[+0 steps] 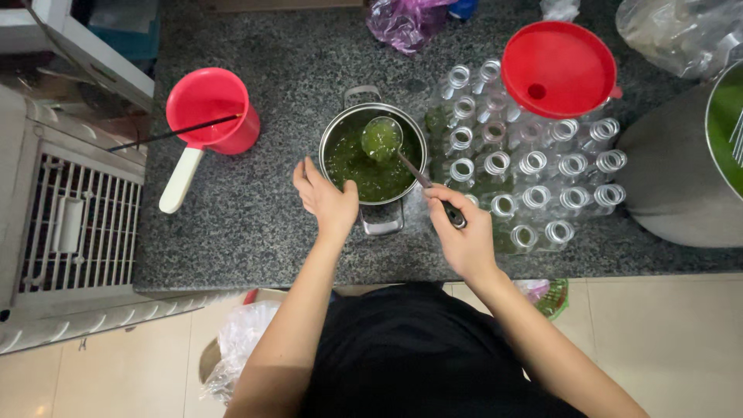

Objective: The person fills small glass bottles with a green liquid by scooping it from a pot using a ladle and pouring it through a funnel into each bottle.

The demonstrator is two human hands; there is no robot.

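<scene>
Green liquid fills a steel pot (364, 116) on the grey stone counter (255, 217); left hand (325, 197) steadies its rim, right hand (463, 232) grips a brimming steel ladle (382, 139). Tilting could spill it beside the clear bottles (534, 166).

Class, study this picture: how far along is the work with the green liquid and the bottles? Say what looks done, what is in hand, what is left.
Done: some nearer clear bottles look green-filled, though that is hard to tell. In hand: the right hand lifts a full ladle over the pot, steadied by the left hand. Left: the pot holds much liquid; the red funnel sits on bottles that look empty.
</scene>
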